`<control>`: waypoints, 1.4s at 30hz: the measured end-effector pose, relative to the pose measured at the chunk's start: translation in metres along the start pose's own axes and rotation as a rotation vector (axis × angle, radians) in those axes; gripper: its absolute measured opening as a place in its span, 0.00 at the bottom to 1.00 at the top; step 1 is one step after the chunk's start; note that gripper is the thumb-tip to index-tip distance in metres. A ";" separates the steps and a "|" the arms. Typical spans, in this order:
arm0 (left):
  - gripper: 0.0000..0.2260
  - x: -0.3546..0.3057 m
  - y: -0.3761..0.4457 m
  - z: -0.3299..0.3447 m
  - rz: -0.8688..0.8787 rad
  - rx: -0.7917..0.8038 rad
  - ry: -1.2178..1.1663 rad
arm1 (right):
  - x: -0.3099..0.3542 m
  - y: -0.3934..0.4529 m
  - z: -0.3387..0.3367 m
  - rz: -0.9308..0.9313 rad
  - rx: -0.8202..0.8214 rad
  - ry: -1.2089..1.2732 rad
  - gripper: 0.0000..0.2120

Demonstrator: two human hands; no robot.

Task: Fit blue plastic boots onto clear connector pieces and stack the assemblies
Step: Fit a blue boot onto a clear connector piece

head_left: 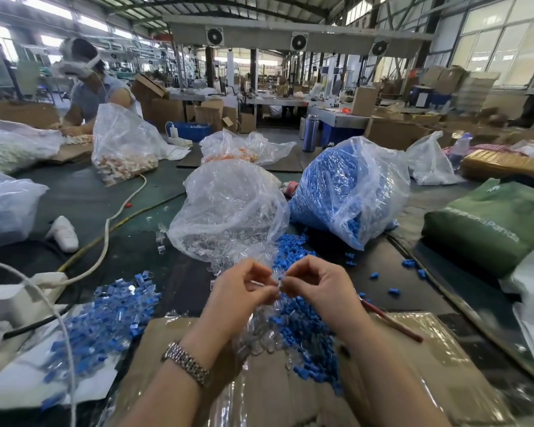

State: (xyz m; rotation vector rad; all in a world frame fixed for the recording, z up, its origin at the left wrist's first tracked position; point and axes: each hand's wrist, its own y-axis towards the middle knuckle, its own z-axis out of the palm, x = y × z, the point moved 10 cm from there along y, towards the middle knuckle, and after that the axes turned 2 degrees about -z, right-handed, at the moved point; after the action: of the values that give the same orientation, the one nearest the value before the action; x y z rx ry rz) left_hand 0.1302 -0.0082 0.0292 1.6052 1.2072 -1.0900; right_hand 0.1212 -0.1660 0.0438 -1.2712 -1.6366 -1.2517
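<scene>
**Clear connector piece being pinched between both hands above the mixed pile**

A small clear connector piece [278,286] is being held between the fingertips of both hands, just above the near edge of the table [84,195]. The left hand [241,291] is being kept curled, thumb and forefinger closed in a tight grip on the piece; a metal watch [187,362] is being worn on that wrist. The right hand [315,285] is likewise being kept curled, its fingertips pinching the same piece from the other side, so that the two grips are meeting at the piece. Whether a blue boot is also being held cannot be told.

Directly beneath the hands, a loose pile of clear connectors and blue boots [293,322] is being carried partly on a sheet of cardboard wrapped in film [413,349]. A heap of finished blue-and-clear assemblies [105,315] is lying to the left. Behind the hands, a bag of clear connectors [228,211] is standing just beside a bag of blue boots [349,189]. A red pencil [392,322] is lying to the right, near the right wrist.
</scene>
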 end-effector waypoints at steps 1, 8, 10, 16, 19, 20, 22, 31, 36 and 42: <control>0.10 0.000 0.000 -0.001 -0.007 0.009 0.005 | 0.001 0.001 -0.001 -0.015 0.006 0.026 0.05; 0.18 -0.016 -0.004 -0.003 0.023 0.064 -0.155 | 0.010 0.003 -0.004 -0.118 0.072 0.009 0.14; 0.18 -0.019 -0.005 -0.001 0.040 0.062 -0.155 | 0.014 0.002 -0.004 -0.157 0.066 -0.063 0.13; 0.15 -0.020 -0.006 0.003 0.060 0.045 -0.094 | 0.027 -0.004 -0.002 -0.258 0.070 -0.206 0.10; 0.14 -0.010 -0.007 0.006 -0.013 0.097 -0.156 | 0.030 -0.006 0.000 -0.278 0.079 -0.233 0.10; 0.14 -0.004 -0.008 0.007 -0.056 0.120 -0.226 | 0.031 -0.007 0.001 -0.277 0.082 -0.238 0.09; 0.13 0.004 -0.009 0.008 -0.116 0.131 -0.399 | 0.031 -0.007 0.004 -0.280 0.097 -0.246 0.08; 0.10 0.017 -0.012 0.008 -0.064 0.082 -0.487 | 0.024 -0.006 0.001 -0.141 0.168 -0.181 0.06; 0.12 0.027 -0.014 0.007 -0.093 0.090 -0.586 | -0.039 -0.012 -0.080 0.400 0.083 -0.953 0.24; 0.12 0.028 -0.005 0.005 -0.135 0.128 -0.755 | -0.072 -0.025 -0.088 0.629 0.252 -1.044 0.24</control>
State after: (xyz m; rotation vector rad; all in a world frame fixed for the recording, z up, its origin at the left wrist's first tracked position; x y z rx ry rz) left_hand 0.1287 -0.0053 0.0008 1.0329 0.7439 -1.6837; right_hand 0.1142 -0.2720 -0.0037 -2.2086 -1.6936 0.0732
